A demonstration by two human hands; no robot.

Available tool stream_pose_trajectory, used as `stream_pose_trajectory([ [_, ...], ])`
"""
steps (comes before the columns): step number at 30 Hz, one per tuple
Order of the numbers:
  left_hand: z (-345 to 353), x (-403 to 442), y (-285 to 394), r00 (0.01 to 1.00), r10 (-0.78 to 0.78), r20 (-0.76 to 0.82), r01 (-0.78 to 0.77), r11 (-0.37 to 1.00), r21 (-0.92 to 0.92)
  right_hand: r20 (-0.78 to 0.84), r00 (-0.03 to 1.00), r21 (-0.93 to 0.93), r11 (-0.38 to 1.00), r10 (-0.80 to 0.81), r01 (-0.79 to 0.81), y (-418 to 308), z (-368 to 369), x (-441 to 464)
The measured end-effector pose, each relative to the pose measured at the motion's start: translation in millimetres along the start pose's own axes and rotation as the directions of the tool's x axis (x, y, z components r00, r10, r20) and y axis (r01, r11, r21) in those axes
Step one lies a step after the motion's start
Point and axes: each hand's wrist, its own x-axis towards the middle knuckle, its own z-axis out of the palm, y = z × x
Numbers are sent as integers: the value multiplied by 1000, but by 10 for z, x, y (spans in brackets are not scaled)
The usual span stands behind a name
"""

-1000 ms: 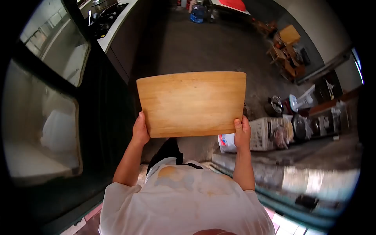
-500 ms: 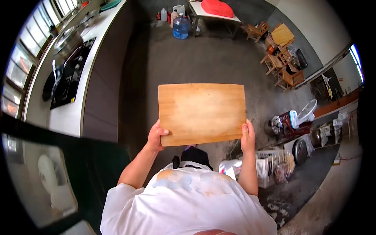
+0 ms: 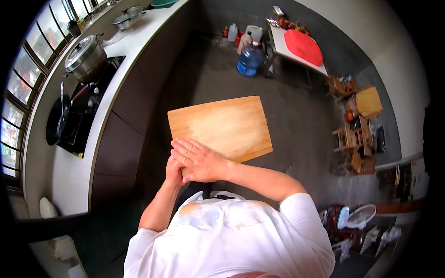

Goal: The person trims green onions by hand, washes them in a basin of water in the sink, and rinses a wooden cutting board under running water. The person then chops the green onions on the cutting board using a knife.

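A rectangular wooden board [image 3: 227, 127] is held out in front of my body, tilted a little, its right end unsupported. My left hand [image 3: 174, 170] grips the board at its lower left corner, partly covered by my other hand. Across that corner lies my right hand [image 3: 199, 160], palm down, fingers stretched out and pointing left over the board's surface and over my left hand.
Along the left runs a white counter [image 3: 72, 185] with a black stove [image 3: 88, 109], a wok and a steel pot [image 3: 85, 58]. Ahead are a blue water bottle [image 3: 250, 60] and a table with a red cover [image 3: 303, 46]. Wooden chairs [image 3: 354, 139] and a fan [image 3: 361, 216] are at right.
My right hand has let go of the board's right edge and crossed to the lower left corner. The board has tilted and shifted left. The view has turned, showing more counter and room.
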Motion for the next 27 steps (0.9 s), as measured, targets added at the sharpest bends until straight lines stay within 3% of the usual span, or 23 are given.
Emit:
stream_pose_trajectory([
  [2, 81, 468, 157, 998, 54, 38, -53, 999, -6, 84, 996, -153, 987, -41, 53, 642, -91, 190],
  [3, 72, 707, 236, 1000, 7, 24, -8, 1000, 12, 31, 998, -165, 984, -60, 65, 1001, -170, 259],
  [5, 163, 1286, 396, 999, 14, 44, -15, 1000, 18, 47, 999, -210, 978, 10, 0, 1702, -405, 395],
  [7, 123, 1694, 493, 999, -20, 27, 19, 1000, 24, 9, 961, -221, 938, 277, -269, 2361, -843, 534],
  [8, 139, 1936, 554, 999, -32, 29, 31, 999, 32, 92, 848, -302, 826, 522, -476, 2669, -1220, 652],
  [9, 174, 2213, 601, 1000, -20, 15, 19, 999, 37, -188, 871, -421, 764, 454, -489, 3386, -1077, 348],
  [10, 198, 2463, 662, 1000, -6, 4, 5, 999, 41, -111, 684, -388, 602, 721, -698, 3720, -1357, 351],
  [11, 182, 2691, 690, 1000, -15, 7, 15, 999, 49, -305, 574, -375, 457, 760, -806, 4266, -1221, 49],
  [12, 151, 2943, 697, 1000, -10, -5, 10, 999, 32, -412, 533, -348, 413, 739, -842, 4492, -1301, 22],
  [14, 172, 3492, 684, 1000, 11, -19, -11, 1000, 11, -470, 607, -332, 509, 641, -794, 4906, -1265, 120],
  [16, 229, 4080, 633, 1000, 10, -25, -11, 999, -34, -323, 804, -366, 717, 500, -593, 5015, -1076, 673],
  [17, 250, 4365, 581, 998, 38, -58, -38, 999, 2, -267, 897, -240, 877, 353, -417, 4852, -1048, 974],
  [18, 337, 4672, 560, 996, 68, -61, -69, 998, -4, -93, 939, -41, 941, 330, -335, 4861, -878, 1156],
  [20, 490, 5099, 578, 987, 111, -119, -119, 991, -59, 92, 996, -37, 999, -9, 13, 4947, -816, 1460],
  [22, 516, 5285, 733, 968, 151, -202, -153, 988, 7, 93, 994, -21, 998, -64, 66, 5631, -1043, 1699],
  [24, 480, 5609, 804, 932, 225, -284, -231, 973, 12, 22, 994, -151, 983, 107, -103, 6566, -1140, 1850],
  [25, 481, 5791, 893, 912, 251, -324, -267, 964, -4, 91, 954, -306, 919, 287, -248, 7005, -1313, 2005],
  [26, 393, 5935, 942, 909, 248, -336, -270, 963, -19, 77, 908, -258, 888, 413, -382, 7438, -1471, 2133],
  [27, 347, 6075, 987, 895, 271, -354, -302, 953, -34, -17, 825, -350, 770, 564, -534, 7982, -1271, 2102],
])
